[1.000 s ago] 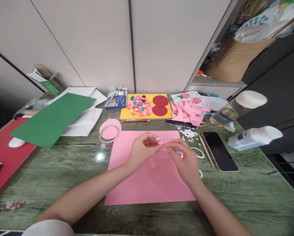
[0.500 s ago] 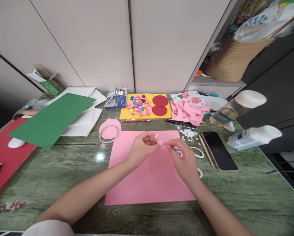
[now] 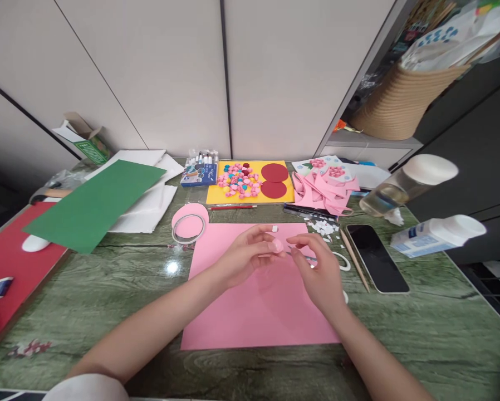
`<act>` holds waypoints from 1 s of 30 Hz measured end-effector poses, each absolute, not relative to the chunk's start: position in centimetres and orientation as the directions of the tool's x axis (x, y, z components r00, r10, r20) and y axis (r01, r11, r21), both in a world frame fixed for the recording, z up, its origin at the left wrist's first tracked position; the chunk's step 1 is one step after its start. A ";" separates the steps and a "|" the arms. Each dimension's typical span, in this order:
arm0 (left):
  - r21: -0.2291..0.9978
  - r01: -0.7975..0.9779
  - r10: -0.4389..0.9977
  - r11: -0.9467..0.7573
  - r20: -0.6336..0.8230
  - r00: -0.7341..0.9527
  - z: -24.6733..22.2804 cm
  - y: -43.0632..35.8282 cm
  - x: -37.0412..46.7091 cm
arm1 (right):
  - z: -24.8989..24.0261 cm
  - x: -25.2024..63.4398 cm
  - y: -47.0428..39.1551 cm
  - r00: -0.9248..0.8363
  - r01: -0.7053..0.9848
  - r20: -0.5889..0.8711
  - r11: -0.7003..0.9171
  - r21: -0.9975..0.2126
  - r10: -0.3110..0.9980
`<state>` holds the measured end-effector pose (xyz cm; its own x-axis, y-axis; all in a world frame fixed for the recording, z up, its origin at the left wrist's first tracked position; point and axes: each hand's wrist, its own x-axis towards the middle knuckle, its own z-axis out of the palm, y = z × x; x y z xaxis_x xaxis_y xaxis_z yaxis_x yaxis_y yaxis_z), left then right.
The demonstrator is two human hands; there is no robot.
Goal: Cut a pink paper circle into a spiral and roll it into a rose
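My left hand [image 3: 245, 253] pinches a small round pink piece [image 3: 277, 245] between thumb and fingers. A tiny white square [image 3: 275, 228] sits on the tip of one of its fingers. Just right of the pink piece is my right hand [image 3: 319, 267], its thumb and index finger parted with nothing visible between them. Both hands are above a large pink sheet [image 3: 250, 317]. Scissors with white handles [image 3: 342, 262] lie partly hidden behind my right hand.
Behind the sheet, a yellow sheet [image 3: 213, 195] carries several coloured pieces [image 3: 239, 181] and dark red circles [image 3: 274, 181]. Pink scraps [image 3: 323, 192], white bits [image 3: 323, 227], a pencil [image 3: 354, 259], a phone [image 3: 377, 259] and bottles [image 3: 437, 234] stand rightward. Tape [image 3: 188, 229] and green paper [image 3: 95, 206] lie leftward.
My right fingers, which touched the pink piece, have come away to the right. The piece stays in my left hand, now turned more toward the camera. The view has shifted slightly.
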<state>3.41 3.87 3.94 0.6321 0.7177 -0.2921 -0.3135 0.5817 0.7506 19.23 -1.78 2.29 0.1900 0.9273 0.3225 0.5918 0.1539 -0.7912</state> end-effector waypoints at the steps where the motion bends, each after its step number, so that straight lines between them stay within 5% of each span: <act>1: 0.758 -0.317 0.724 0.570 -0.282 0.629 4.1 4.0 3.3 | 2.2 19.2 -1.7 0.187 0.595 0.321 0.153 -0.789 0.929; 10: 0.809 -0.313 0.809 0.498 -0.303 0.504 3.3 5.5 2.7 | 1.4 19.1 -1.8 0.161 0.619 0.297 0.138 -0.773 0.941; 17: 0.624 -0.390 0.708 0.678 -0.410 0.575 1.8 5.4 3.5 | 0.9 18.8 -1.6 0.145 0.631 0.299 0.145 -0.762 0.943; 23: 0.458 -0.417 0.613 0.785 -0.484 0.624 2.7 4.3 4.0 | 0.8 18.0 -2.1 0.115 0.722 0.447 0.234 -0.651 0.887; 30: 0.622 -0.330 0.622 0.710 -0.335 0.707 2.9 2.7 4.2 | 0.4 17.2 -2.0 0.218 0.670 0.368 0.136 -0.730 0.904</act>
